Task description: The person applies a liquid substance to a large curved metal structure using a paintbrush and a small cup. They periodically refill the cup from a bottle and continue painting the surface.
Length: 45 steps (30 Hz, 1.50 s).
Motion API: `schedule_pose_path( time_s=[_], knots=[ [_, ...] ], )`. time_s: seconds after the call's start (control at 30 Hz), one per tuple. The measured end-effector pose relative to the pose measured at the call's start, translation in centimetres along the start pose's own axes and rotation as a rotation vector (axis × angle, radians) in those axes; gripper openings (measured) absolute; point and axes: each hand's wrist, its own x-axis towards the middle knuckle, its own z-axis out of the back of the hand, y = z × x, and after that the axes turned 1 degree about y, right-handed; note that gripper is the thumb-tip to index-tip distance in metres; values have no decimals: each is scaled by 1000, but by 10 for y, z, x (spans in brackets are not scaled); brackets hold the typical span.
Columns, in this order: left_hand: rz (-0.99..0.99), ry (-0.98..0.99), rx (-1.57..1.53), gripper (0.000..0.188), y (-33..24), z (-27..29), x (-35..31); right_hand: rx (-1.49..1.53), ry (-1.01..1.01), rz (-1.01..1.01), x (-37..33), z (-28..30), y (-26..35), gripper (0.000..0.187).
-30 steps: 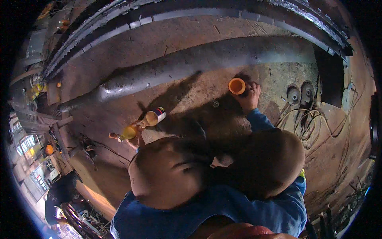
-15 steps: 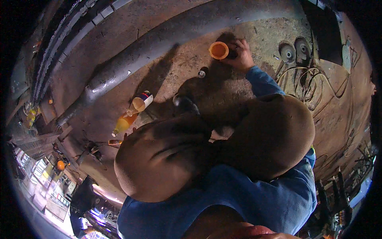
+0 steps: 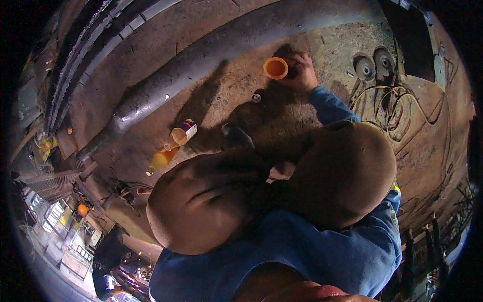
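Observation:
My right hand (image 3: 300,73) reaches out past my right knee, its fingers closed around the right side of an orange cup (image 3: 275,68). The cup's round mouth faces up; its far side and some of my fingertips are in shadow. My left hand is out of sight, with my left knee covering that side. Beyond that knee are a bottle (image 3: 162,160) with yellow-orange liquid and a clear container (image 3: 183,133) with a dark and white label. A small whitish round piece (image 3: 256,97) lies on the floor between them and the cup.
A long grey pipe (image 3: 201,69) runs across the floor beyond the cup. To the right are two round metal discs (image 3: 364,67) and a coil of thin hose or cable (image 3: 397,110). A dark curved object (image 3: 238,136) lies by my left knee. Wire mesh (image 3: 53,177) stands far left.
The view has shifted slightly. My right hand stays at the orange cup. What look like fingertips beside my left knee earlier are no longer visible.

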Motion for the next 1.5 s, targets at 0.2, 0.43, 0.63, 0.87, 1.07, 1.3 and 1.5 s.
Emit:
schedule_pose_path(
  time_s=[0.2,0.43,0.63,0.87,1.07,1.3,1.5],
  knots=[
    [145,-66,-88,28,18,-17,-41,-49,-36,-29,-1,1,14,61],
    [436,-217,-147,31,68,-42,-118,-49,-120,62,0,-11,8,64],
    [777,-387,-168,34,119,-82,-218,-34,-121,42,2,-7,13,61],
    [1075,-747,-97,38,198,-120,-299,64,-127,-23,2,12,19,55],
    [354,-763,-152,32,182,39,-127,-4,-280,121,62,123,85,62],
    [-268,-592,111,19,17,118,22,-51,-389,338,128,215,150,57],
    [-545,-259,374,18,-60,161,105,13,-259,295,148,262,170,56]
  ],
)
